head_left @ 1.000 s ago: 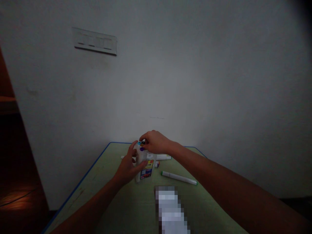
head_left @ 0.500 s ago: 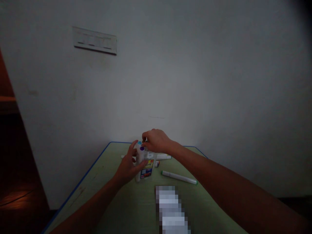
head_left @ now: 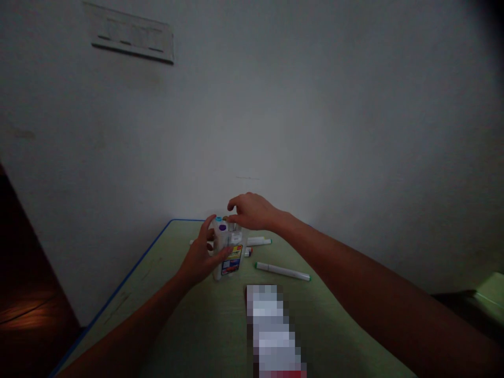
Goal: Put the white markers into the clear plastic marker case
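Observation:
A clear marker pack (head_left: 228,257) with a colourful label stands upright on the green table (head_left: 185,320). Markers with blue and purple caps stick out of its top. My left hand (head_left: 200,260) wraps around the pack's left side and holds it. My right hand (head_left: 252,211) hovers just above the pack's top, fingers curled and pinched at a marker end there. What the fingertips grip is too small and dark to name. A white marker with green ends (head_left: 282,271) lies loose to the right of the pack.
More white markers (head_left: 258,241) lie behind the pack near the wall. A blurred white object (head_left: 271,331) sits on the table in front. A wall plate (head_left: 132,39) hangs at upper left. The table's blue edge (head_left: 129,278) runs along the left.
The view has shifted, so everything sits slightly higher and further left. My right hand has lifted a little above the pack's top. My left hand keeps its hold.

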Action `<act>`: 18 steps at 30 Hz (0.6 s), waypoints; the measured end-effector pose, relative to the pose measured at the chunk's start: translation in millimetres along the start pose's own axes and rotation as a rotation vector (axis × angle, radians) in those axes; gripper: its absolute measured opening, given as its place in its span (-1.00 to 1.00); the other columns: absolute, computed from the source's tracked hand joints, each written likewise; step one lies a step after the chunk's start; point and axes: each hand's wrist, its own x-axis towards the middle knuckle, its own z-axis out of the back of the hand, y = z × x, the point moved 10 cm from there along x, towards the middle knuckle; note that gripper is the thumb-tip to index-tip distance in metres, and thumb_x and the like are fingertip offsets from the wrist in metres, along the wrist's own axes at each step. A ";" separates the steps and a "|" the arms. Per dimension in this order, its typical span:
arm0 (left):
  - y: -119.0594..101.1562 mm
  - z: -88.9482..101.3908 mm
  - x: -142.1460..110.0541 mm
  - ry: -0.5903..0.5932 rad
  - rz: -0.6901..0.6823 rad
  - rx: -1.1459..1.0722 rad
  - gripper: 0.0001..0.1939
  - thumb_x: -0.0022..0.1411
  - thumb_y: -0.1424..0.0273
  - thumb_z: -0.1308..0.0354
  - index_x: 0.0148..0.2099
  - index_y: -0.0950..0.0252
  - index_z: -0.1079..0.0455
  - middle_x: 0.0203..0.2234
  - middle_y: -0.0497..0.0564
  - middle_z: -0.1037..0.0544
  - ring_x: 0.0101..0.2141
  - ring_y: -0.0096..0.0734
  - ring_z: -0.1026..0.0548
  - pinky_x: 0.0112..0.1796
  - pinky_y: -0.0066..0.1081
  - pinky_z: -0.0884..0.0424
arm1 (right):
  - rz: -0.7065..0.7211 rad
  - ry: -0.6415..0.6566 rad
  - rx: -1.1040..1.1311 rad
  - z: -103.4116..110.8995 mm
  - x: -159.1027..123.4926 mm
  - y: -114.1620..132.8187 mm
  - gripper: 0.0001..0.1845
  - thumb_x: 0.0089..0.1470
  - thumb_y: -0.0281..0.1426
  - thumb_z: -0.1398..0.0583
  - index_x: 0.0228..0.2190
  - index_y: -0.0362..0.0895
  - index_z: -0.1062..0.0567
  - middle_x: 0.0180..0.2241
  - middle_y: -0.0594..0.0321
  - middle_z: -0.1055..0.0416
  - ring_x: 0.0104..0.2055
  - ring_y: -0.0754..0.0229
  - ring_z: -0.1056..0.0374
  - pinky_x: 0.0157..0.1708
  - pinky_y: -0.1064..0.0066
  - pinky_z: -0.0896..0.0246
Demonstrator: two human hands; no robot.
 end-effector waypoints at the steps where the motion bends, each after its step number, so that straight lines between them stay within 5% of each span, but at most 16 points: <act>1: 0.1 0.0 0.0 0.001 0.002 0.004 -0.13 0.05 0.17 -0.20 0.29 0.22 0.17 -0.23 0.06 -0.42 -0.38 -0.43 -0.40 -0.36 -0.40 -0.34 | -0.003 -0.032 0.034 5.7 -3.3 -2.7 -0.69 0.04 -0.28 -0.21 -0.19 -0.18 -0.52 -0.39 0.16 -0.49 -0.33 0.20 -0.36 -0.36 0.43 -0.12; 6: -2.8 -0.9 0.3 0.016 -0.016 0.012 -0.13 0.05 0.18 -0.19 0.29 0.23 0.18 -0.20 0.08 -0.41 -0.36 -0.42 -0.41 -0.36 -0.40 -0.33 | -0.101 -0.134 0.250 9.2 -33.1 -36.2 -0.76 0.05 -0.34 -0.19 -0.27 -0.22 -0.53 -0.50 0.25 -0.44 -0.49 0.33 -0.27 -0.45 0.49 -0.04; 14: -1.0 0.7 0.5 0.017 0.036 0.011 -0.11 0.04 0.16 -0.19 0.29 0.23 0.20 -0.21 0.07 -0.40 -0.35 -0.37 -0.44 -0.33 -0.29 -0.41 | -0.350 -0.015 0.294 -93.9 -78.0 -96.3 -0.80 0.04 -0.34 -0.17 -0.40 -0.18 -0.56 -0.49 0.23 -0.48 -0.48 0.29 -0.29 -0.49 0.49 -0.01; 18: -1.8 0.4 0.5 0.025 0.032 -0.019 -0.12 0.05 0.17 -0.19 0.28 0.21 0.22 -0.13 0.10 -0.42 -0.32 -0.36 -0.46 -0.28 -0.26 -0.45 | -0.386 -0.049 0.188 -113.6 -90.4 -101.5 -0.75 0.10 -0.36 -0.08 -0.34 -0.15 -0.55 -0.41 0.18 -0.52 -0.39 0.24 -0.36 -0.42 0.47 -0.04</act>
